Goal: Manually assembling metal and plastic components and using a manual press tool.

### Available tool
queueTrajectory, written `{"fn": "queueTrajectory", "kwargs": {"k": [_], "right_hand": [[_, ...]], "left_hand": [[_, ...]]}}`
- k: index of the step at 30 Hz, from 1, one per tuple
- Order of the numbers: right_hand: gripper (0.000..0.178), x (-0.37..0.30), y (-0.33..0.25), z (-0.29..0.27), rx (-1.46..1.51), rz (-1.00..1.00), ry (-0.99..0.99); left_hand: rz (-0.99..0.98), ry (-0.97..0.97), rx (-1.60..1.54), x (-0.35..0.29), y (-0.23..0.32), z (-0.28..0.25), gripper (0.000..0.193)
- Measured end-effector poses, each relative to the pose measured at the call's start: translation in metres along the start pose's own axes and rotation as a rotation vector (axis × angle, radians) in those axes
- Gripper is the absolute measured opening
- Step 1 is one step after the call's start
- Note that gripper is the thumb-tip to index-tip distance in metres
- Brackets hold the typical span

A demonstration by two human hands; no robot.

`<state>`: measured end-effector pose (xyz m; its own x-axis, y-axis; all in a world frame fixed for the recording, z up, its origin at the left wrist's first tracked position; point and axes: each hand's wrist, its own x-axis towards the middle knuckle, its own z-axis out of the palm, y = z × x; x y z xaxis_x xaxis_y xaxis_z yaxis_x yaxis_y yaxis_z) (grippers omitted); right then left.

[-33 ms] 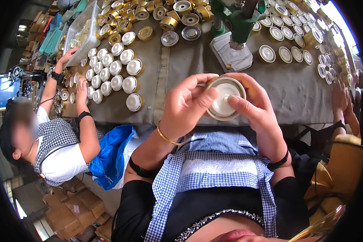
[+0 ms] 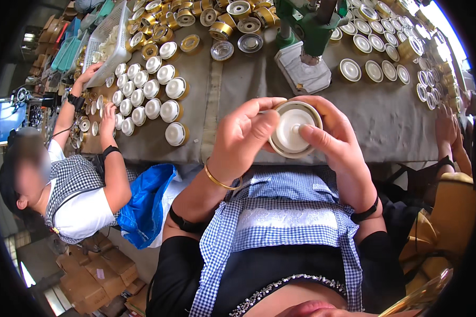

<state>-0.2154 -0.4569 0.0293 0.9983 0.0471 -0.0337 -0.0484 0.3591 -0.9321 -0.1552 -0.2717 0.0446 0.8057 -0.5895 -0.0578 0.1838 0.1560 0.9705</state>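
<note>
Both my hands hold a round cap (image 2: 295, 129) above the table's near edge, its white dished inside turned up within a pale rim. My left hand (image 2: 248, 129) is closed at the cap's left side, with the thumb at the rim and some fingertips hidden behind it. On the other side, my right hand (image 2: 333, 132) wraps round the rim and lays its thumb on the white inside near the centre. Beyond the cap stands a green press (image 2: 314, 34) with a pale wrapped base (image 2: 304, 71).
White-topped gold caps (image 2: 152, 108) stand in rows at left; loose gold caps (image 2: 222, 29) lie behind. White-faced caps (image 2: 374, 71) cover the right side. A co-worker (image 2: 82, 182) at left reaches toward a white basket (image 2: 111, 45). Another person's hands (image 2: 447, 129) are at far right.
My left thumb has shifted left, off the cap's white inside and back to its rim. My right hand and the cap stay nearly in place.
</note>
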Motion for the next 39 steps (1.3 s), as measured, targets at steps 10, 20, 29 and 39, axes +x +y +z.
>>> {"fn": "queueTrajectory", "kwargs": {"k": [10,20,29,39], "right_hand": [[0.049,-0.002,0.005,-0.012,0.113,0.156,0.011],[0.049,-0.004,0.002,-0.012,0.187,0.109,-0.013],[0.052,-0.012,-0.010,-0.006,0.181,0.190,-0.132],[0.047,0.001,-0.004,-0.023,0.084,0.213,-0.246]], "left_hand": [[-0.194,-0.053,-0.043,0.000,0.002,-0.007,0.049],[0.112,-0.141,0.058,-0.007,-0.004,0.002,0.051],[0.109,-0.025,0.193,-0.010,0.004,0.001,0.025],[-0.068,-0.129,0.111,0.000,-0.003,-0.005,0.032]]}}
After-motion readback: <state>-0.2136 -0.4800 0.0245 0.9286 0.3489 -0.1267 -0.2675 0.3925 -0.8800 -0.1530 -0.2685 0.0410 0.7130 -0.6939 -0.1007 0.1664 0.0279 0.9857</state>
